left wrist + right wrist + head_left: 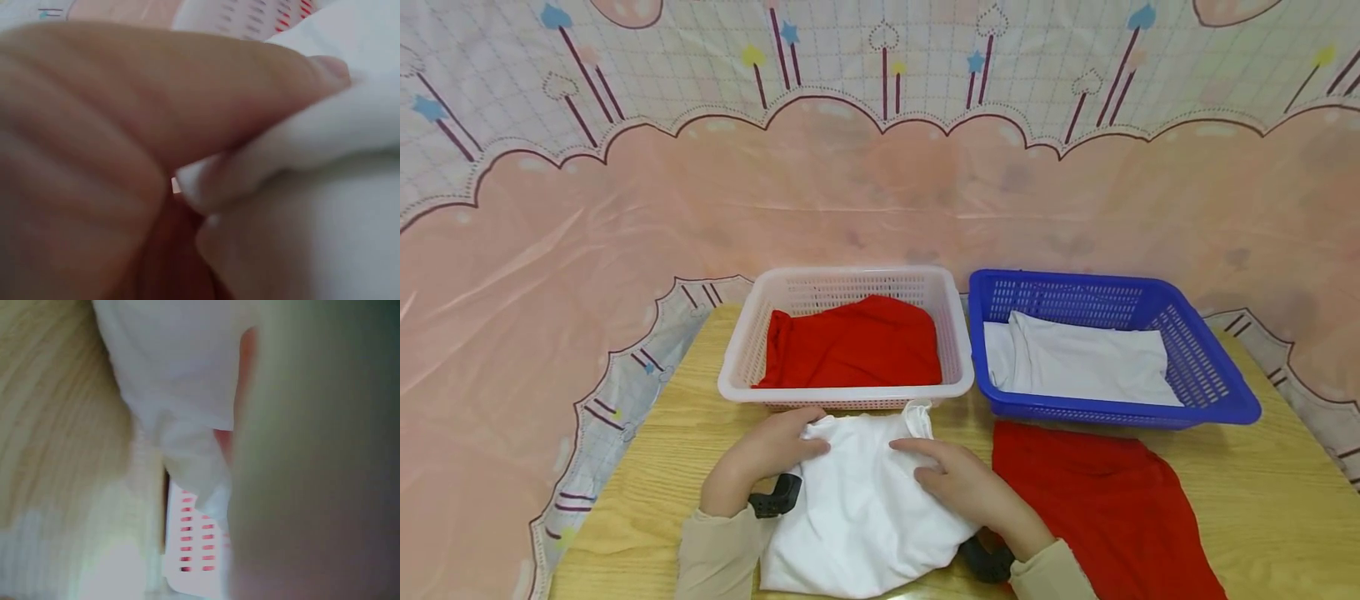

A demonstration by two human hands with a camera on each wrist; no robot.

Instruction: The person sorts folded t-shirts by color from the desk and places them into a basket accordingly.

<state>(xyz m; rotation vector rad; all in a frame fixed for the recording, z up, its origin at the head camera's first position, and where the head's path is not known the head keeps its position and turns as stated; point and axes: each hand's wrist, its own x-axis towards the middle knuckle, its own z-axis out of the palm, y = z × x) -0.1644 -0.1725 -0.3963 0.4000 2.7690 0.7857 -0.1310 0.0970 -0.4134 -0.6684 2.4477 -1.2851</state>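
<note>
A white cloth lies bunched on the near middle of the wooden table, a small fold standing up at its far right corner. At its far left corner my left hand pinches the edge; the left wrist view shows the thumb on top of the fabric and fingers partly hidden beneath. My right hand grips the cloth's right side, index finger and thumb spread over it, its other fingers mostly hidden. In the right wrist view, fabric hangs beside the blurred hand.
Behind the cloth stands a white basket with red cloth inside. To its right, a blue basket contains folded white cloth. Another red cloth lies on the table at right. A patterned curtain hangs behind.
</note>
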